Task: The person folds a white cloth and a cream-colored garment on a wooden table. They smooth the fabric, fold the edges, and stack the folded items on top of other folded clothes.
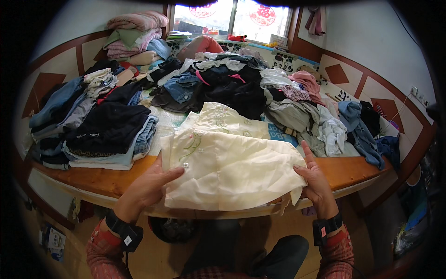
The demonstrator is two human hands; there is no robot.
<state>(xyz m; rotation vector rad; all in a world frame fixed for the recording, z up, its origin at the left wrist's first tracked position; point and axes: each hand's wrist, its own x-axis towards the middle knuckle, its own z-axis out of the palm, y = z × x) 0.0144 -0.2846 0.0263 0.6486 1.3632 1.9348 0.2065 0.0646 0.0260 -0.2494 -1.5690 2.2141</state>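
A cream embroidered garment (230,167), with green stems and small flowers, is stretched between my hands over the front edge of the bed platform. My left hand (150,186) grips its left side, the thumb on top near a small white flower. On the right side, my right hand (313,178) pinches the cloth between thumb and fingers, its index finger pointing up. The garment's far part lies on the bed, and its near part hangs over the wooden edge. Its exact kind cannot be told.
Folded clothes with a black top (108,129) are stacked at left, beside folded jeans (59,101). Black clothes (233,87) are heaped at the centre back. Grey-green clothing (292,113) and a denim garment (359,132) lie at right. Quilts (136,35) are piled at back left.
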